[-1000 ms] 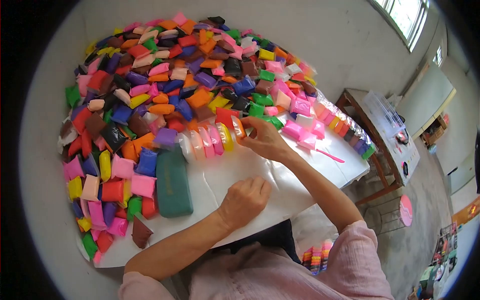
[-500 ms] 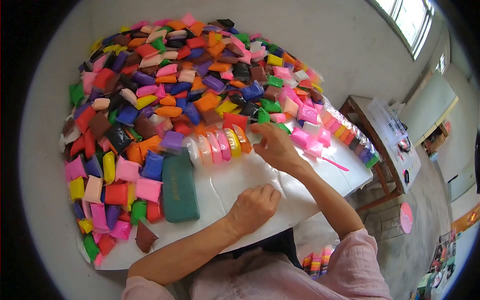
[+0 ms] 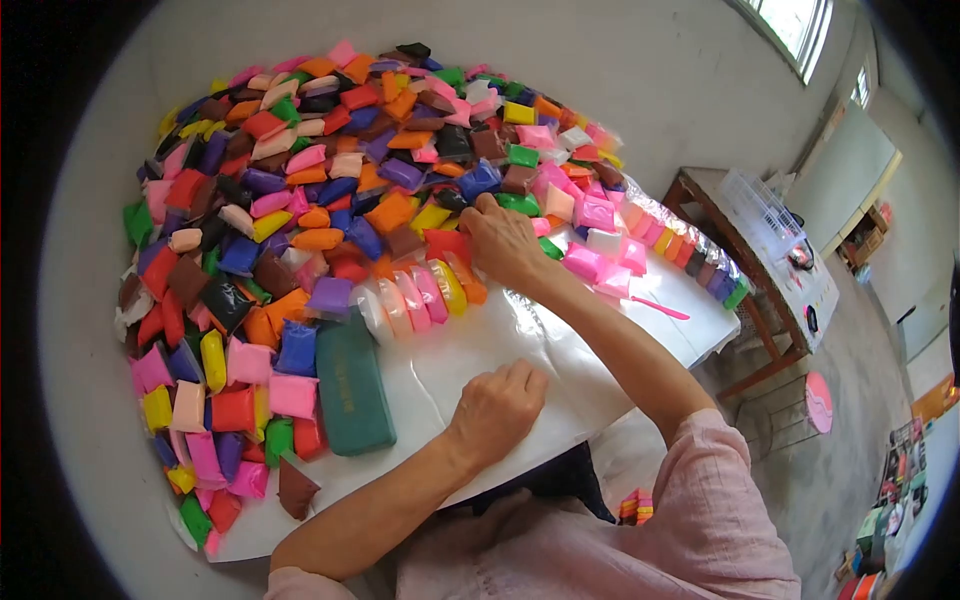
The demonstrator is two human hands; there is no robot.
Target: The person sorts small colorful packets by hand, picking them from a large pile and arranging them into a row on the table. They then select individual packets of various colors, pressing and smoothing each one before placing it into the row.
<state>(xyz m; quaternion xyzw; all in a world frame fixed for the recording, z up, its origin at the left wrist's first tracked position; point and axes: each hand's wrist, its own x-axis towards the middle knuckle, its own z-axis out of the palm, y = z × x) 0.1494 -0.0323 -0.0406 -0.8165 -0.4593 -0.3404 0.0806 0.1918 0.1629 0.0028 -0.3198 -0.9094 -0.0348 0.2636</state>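
My right hand [image 3: 505,242] reaches over the near edge of a large heap of small plastic packets in many colours. Its fingers bend down among them beside a red packet [image 3: 446,242], and the fingertips are mostly hidden by the back of the hand. My left hand [image 3: 497,408] rests on the white table covering [image 3: 425,385], fingers curled in, no object showing. Between the hands and the heap, a row of packets stands on edge: white [image 3: 372,314], peach, pink, yellow [image 3: 449,287] and orange. Left of that row lies a dark green case [image 3: 353,390].
A longer row of coloured packets in clear wrap [image 3: 690,245] runs along the right edge. A pink plastic tool [image 3: 660,308] lies near it. One brown packet [image 3: 296,487] sits at the front left. Beyond stand a wooden table [image 3: 735,215] and a pink-topped stool [image 3: 818,402].
My right hand has moved away from the orange end of the standing row, up and left into the heap's edge. My left hand stays curled on the table. The view has shifted slightly.
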